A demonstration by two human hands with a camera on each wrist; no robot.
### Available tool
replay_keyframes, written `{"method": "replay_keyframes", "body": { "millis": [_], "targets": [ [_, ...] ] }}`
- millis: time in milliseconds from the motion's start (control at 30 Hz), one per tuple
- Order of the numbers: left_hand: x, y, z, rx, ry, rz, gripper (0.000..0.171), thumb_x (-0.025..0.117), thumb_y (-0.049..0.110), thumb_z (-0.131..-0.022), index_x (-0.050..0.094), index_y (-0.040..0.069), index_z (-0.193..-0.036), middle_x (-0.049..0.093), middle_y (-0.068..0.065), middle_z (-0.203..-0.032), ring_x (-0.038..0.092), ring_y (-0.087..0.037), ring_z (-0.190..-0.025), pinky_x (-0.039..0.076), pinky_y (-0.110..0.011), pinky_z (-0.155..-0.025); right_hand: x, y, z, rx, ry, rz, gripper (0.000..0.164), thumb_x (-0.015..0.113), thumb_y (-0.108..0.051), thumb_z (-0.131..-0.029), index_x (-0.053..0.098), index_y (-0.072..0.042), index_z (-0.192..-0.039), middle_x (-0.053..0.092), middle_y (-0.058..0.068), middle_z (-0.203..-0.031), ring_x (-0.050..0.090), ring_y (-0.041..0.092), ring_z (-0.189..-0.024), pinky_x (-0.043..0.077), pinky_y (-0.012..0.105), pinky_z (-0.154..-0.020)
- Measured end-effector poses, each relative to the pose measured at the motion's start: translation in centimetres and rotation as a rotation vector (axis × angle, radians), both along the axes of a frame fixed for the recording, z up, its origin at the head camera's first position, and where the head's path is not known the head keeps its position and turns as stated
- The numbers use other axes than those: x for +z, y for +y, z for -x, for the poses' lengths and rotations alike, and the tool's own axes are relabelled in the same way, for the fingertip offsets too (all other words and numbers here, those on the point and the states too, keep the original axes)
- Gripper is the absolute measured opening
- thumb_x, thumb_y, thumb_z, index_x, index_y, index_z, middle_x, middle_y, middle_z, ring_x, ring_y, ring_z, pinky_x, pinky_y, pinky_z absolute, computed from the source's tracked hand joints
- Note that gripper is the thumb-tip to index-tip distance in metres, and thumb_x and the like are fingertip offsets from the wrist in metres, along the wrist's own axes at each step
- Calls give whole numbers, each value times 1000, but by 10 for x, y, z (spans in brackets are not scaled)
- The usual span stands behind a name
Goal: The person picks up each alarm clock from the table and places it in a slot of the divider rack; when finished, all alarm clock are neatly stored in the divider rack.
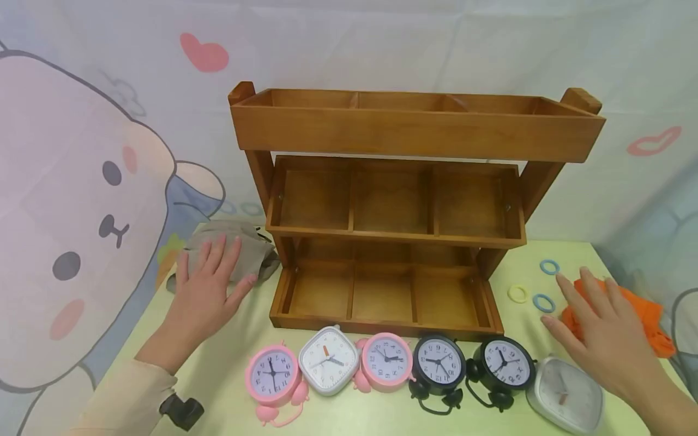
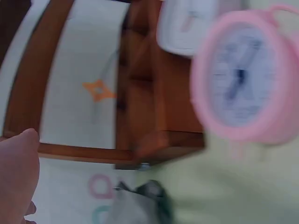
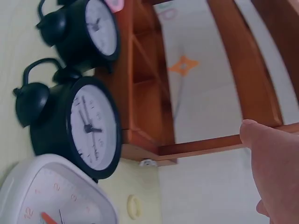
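Grey, soft-looking rumpled cloth [image 1: 253,248] lies at the left of a pale yellow-green table [image 1: 229,369], partly hidden by the person's left hand [image 1: 204,303], its fingers spread apart and holding nothing; contact with the cloth cannot be told. Next, a round pink twin-bell alarm clock [image 1: 271,375] and a white rounded-square clock [image 1: 329,361] begin a row before a three-tier brown wooden shelf [image 1: 414,130] with divided trays. A second round pink clock [image 1: 387,358] follows, then two round black twin-bell clocks [image 1: 438,363] [image 1: 504,363]. Beyond the shelf's right side lie two blue rings [image 1: 549,267] [image 1: 544,303] and a yellow ring [image 1: 518,294]. A second white rounded-square clock [image 1: 564,402] ends the row, near bright orange crumpled cloth [image 1: 646,312] and the person's right hand [image 1: 605,333], which partly covers that cloth, fingers apart and gripping nothing; touch is unclear. Both cloths would likely be light and limp, best pinched by a fold. The white clock nearest the right hand looks stiff, smooth and perhaps slippery; opposite side edges would suit a hold, sparing its face.
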State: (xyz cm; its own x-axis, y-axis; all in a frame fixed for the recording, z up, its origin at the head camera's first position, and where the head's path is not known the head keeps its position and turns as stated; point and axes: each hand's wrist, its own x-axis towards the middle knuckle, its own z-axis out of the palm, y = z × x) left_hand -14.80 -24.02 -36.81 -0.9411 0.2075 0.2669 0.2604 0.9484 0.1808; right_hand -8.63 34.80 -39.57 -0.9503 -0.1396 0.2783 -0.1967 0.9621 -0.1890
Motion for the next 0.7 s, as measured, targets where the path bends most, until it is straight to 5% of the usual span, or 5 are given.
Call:
{"method": "replay_keyframes", "body": {
  "millis": [233, 400, 533, 700],
  "targets": [
    [29, 3, 29, -33, 66, -205, 69, 39, 46, -104, 21, 7, -157, 21, -23, -161, 17, -44, -149, 7, -67, -116, -1, 3, -26, -48, 12, 85, 82, 61, -39, -96, 18, -5, -157, 5, 30, -161, 0, 50, -148, -11, 58, -120],
    [37, 15, 46, -48, 63, -416, 66, 39, 43, -104, 19, 10, -158, 24, -19, -162, 22, -42, -148, 19, -65, -116, -15, 3, -41, -189, -99, 107, 95, 59, -47, -95, 4, 2, -156, -3, 33, -160, -7, 54, -145, -13, 64, -116],
    [39, 25, 57, -45, -20, -658, 65, 40, 45, -104, 19, 17, -159, 25, -10, -163, 27, -35, -148, 26, -58, -117, -32, 1, -48, -286, -190, 123, 102, 57, -52, -94, 0, 8, -154, 2, 38, -156, 7, 60, -138, 0, 72, -112],
    [38, 35, 70, -12, -159, -957, 65, 46, 48, -101, 21, 27, -158, 30, -6, -161, 36, -31, -145, 32, -51, -116, -64, -1, -55, -294, -184, 153, 111, 71, -53, -84, 13, 14, -150, 26, 43, -144, 31, 59, -121, 25, 76, -101]
  ]
}}
